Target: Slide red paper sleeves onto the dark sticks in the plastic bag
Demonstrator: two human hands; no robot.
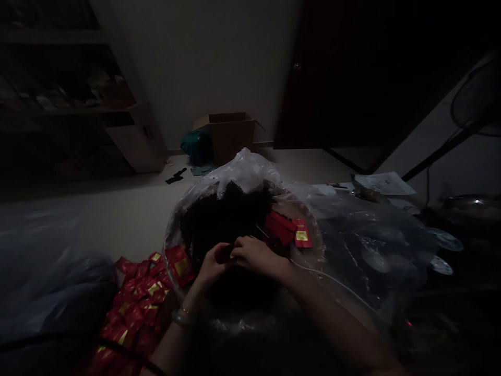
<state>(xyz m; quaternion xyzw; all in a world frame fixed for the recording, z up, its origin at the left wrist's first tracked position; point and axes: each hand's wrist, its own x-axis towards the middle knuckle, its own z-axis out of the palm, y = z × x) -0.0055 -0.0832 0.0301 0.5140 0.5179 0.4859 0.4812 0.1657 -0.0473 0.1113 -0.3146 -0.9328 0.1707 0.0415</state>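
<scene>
The room is dim. My left hand (pixel 211 266) and my right hand (pixel 254 255) meet over a big clear plastic bag (pixel 242 172) holding a heap of dark loose material (pixel 223 219). Both hands have their fingers pinched together on a small dark red packet (pixel 226 254) between them. A stack of red packets with gold labels (pixel 287 230) lies inside the bag just right of my right hand. A pale bracelet (pixel 182 317) circles my left wrist. A thin white cord (pixel 332 279) runs past my right forearm.
A pile of several red and gold packets (pixel 135 308) lies at the lower left. A cardboard box (pixel 229 133) and a green bag (pixel 198 146) stand by the far wall. Shelves (pixel 78 104) are at left, a fan (pixel 475 99) and papers (pixel 385 183) at right.
</scene>
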